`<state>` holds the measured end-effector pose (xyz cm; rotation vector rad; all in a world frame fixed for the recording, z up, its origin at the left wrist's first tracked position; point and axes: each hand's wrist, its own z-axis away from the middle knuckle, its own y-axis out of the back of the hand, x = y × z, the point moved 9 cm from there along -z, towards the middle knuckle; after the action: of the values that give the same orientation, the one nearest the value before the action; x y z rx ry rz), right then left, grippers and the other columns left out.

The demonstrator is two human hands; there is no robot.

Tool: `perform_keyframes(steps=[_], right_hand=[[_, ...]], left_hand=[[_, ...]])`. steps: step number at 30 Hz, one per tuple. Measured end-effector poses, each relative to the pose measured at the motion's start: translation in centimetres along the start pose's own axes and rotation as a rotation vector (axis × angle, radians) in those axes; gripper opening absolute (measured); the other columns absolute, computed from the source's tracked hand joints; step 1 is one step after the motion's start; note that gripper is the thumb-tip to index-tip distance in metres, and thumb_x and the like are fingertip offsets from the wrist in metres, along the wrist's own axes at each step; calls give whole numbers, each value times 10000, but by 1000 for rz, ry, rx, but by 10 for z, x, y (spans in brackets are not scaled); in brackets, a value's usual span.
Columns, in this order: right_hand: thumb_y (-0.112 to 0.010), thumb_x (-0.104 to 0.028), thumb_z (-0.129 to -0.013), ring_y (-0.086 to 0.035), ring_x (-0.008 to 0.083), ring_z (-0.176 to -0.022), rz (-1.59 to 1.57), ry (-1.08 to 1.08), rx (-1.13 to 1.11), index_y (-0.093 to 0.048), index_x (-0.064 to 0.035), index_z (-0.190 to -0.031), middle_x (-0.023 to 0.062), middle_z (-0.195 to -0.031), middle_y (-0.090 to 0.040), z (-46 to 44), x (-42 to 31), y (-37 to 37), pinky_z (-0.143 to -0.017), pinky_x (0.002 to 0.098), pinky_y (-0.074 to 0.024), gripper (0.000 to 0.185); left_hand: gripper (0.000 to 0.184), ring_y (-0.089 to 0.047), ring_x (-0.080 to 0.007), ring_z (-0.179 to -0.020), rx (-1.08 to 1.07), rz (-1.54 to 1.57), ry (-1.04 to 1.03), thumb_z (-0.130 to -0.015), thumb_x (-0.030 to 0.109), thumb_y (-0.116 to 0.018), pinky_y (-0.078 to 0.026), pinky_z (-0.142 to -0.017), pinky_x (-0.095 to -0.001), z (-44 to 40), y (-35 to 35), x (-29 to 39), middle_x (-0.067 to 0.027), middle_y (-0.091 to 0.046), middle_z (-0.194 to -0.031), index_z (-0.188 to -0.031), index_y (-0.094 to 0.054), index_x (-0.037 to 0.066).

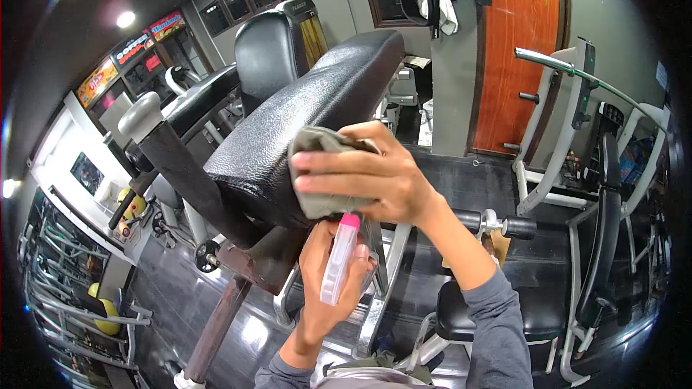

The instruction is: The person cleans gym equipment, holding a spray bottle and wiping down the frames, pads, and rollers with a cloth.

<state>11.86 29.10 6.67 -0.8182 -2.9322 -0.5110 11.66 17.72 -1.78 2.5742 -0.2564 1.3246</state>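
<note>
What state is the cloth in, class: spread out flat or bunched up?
Bunched up: the cloth forms a compact wad under the right hand, with folds showing near its top edge.

Gym: weight machines (577, 122), black padded bench (303, 101), dumbbell racks (79, 310) along side.

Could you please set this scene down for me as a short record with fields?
Setting: gym with a dark, shiny floor
Left hand: holds a spray bottle with a pink tip
Right hand: holds a folded grey-green cloth at the near end of a long black pad
Contact of cloth and pad: appears to touch; the hand partly hides the cloth
Background: orange-brown door, yellow ball at lower left
</note>
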Motion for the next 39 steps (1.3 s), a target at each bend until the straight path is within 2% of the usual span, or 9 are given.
perform_keyframes(steps=[5,6,10,14,23,27,29,32,39], right_hand=[[-574,62,-670,-598,257,-1096,101,-305,114,-684,-90,-1235,74,-1337,-627,31,59,11,-960,358,-450,596],[-605,45,-688,-573,269,-1076,103,-337,134,-650,-155,-1292,20,-1369,-604,29,66,12,-972,355,-437,638],[-638,6,-686,-565,285,-1027,71,-318,235,-634,-159,-1311,21,-1384,-592,33,44,2,-962,361,-458,646],[-645,12,-704,-573,289,-976,49,-236,109,-636,-138,-1307,22,-1406,-573,59,38,-7,-945,382,-475,622],[-610,99,-636,-618,275,-1031,-1,-480,197,-661,-114,-1272,48,-1306,-645,74,67,6,-948,346,-491,673],[-612,106,-716,-641,251,-1086,-128,-712,350,-656,-79,-1270,122,-1271,-660,112,76,24,-971,333,-486,585],[-617,83,-797,-638,203,-1100,-159,-767,380,-649,-48,-1270,145,-1251,-668,133,77,28,-966,315,-482,491],[-638,17,-870,-622,134,-1075,-91,-936,524,-641,-6,-1264,101,-1210,-689,153,66,47,-950,289,-475,395],[-654,-21,-897,-610,104,-1029,-26,-895,517,-645,1,-1254,86,-1156,-701,144,52,67,-912,264,-475,358]], left_hand=[[84,-621,-114,-637,-80,52,-17,-918,30,-567,-513,-592,-255,-10,-14,-3,-82,-568,-800,-962,-534,-33],[84,-621,-112,-640,-88,65,-14,-921,29,-566,-517,-597,-253,-12,-16,-6,-78,-566,-800,-968,-534,-33],[93,-612,-99,-638,-86,151,13,-932,36,-563,-533,-614,-250,-18,-20,-10,-67,-561,-806,-982,-533,-37],[115,-598,-84,-628,-64,108,-34,-945,55,-564,-548,-616,-253,-16,-15,-10,-62,-555,-800,-988,-535,-48],[98,-555,-76,-562,69,-125,-207,-954,69,-521,-592,-598,-304,-35,-27,15,-41,-501,-766,-913,-491,-15],[123,-546,-59,-531,153,-120,-167,-959,83,-542,-579,-555,-267,-43,-34,11,-22,-493,-732,-901,-497,-15],[135,-654,-174,-554,210,-16,-124,-905,46,-582,-488,-498,-289,-49,-34,4,-96,-560,-660,-869,-466,-12],[104,-630,-182,-524,270,25,-132,-887,42,-545,-482,-480,-300,-52,-38,3,-83,-523,-649,-830,-484,-20],[141,-570,-227,-476,353,31,-109,-879,75,-532,-448,-510,-372,-54,-32,-3,-111,-483,-618,-778,-506,-20]])
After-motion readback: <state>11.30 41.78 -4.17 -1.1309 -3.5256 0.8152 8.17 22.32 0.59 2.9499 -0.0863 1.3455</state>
